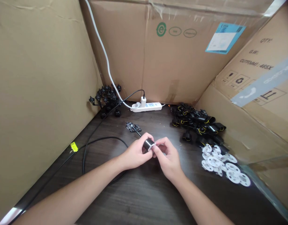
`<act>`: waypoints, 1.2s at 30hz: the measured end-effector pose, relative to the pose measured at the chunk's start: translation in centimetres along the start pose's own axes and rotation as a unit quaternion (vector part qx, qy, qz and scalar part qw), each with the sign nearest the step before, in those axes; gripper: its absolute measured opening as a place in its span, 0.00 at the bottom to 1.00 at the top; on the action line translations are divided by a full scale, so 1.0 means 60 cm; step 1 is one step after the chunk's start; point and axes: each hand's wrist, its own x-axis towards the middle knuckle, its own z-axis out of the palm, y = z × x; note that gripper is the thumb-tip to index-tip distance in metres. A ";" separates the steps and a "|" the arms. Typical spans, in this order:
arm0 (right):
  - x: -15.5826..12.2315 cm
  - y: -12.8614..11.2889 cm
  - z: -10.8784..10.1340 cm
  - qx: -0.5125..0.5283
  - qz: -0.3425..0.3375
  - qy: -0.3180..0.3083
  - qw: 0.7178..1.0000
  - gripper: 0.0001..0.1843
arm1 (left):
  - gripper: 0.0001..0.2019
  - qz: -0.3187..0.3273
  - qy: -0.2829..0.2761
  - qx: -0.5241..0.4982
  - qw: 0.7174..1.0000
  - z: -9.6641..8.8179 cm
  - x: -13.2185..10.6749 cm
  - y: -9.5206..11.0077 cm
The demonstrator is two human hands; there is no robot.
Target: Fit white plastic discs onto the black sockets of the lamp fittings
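Observation:
My left hand (136,153) is wrapped round the black cylindrical base of a miniature street lamp (148,143). The lamp lies tilted, its thin post and small lantern heads (134,127) pointing away from me, its base end turned towards my right hand. A white disc (153,146) shows at that end. Thumb and fingers of my right hand (169,158) are closed at the disc's edge; how much of it they grip is partly hidden.
White slotted discs (215,161) lie at the right, below a heap of black lamp parts with yellow wires (200,122). More black lamps (106,98) stand back left. A power strip (147,107) lies at the back. Black cable (97,139) loops at the left. Cardboard boxes (125,56) wall the table.

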 end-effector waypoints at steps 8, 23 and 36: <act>0.000 0.000 0.000 -0.008 0.001 0.009 1.000 0.07 | 0.10 -0.020 0.019 0.011 1.000 0.000 0.000 -0.005; 0.007 0.000 0.002 0.021 0.045 -0.007 0.999 0.09 | 0.10 0.000 0.017 0.026 1.000 -0.002 0.003 -0.010; 0.007 -0.004 0.000 -0.045 -0.030 0.008 0.999 0.06 | 0.11 -0.004 0.004 0.052 0.999 -0.004 0.001 -0.010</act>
